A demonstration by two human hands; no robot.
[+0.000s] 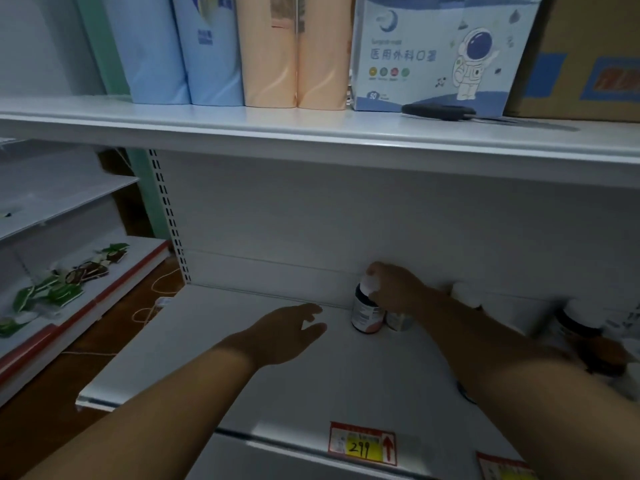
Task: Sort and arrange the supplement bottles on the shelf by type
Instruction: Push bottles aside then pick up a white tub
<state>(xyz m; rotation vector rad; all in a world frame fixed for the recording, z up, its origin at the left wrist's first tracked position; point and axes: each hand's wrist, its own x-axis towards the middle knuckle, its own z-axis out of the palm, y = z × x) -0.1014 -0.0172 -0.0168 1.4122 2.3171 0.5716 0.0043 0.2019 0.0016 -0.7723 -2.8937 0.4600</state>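
On the white middle shelf (242, 341), a dark supplement bottle (365, 315) with a white cap stands near the back wall. My right hand (394, 285) grips its cap from above. A second, pale bottle (400, 322) stands right beside it, partly hidden under my hand. My left hand (294, 329) hovers over the shelf to the left of the bottles, fingers relaxed and holding nothing. Further right, a white-capped bottle (465, 294) shows behind my right forearm, and a dark bottle (578, 327) stands at the far right.
The upper shelf (277, 129) carries blue and peach packs, a mask box (440, 53), black scissors (443, 110) and a cardboard box. Price tags (363, 445) sit on the front edge. A lower side shelf at left holds green sachets (52, 292).
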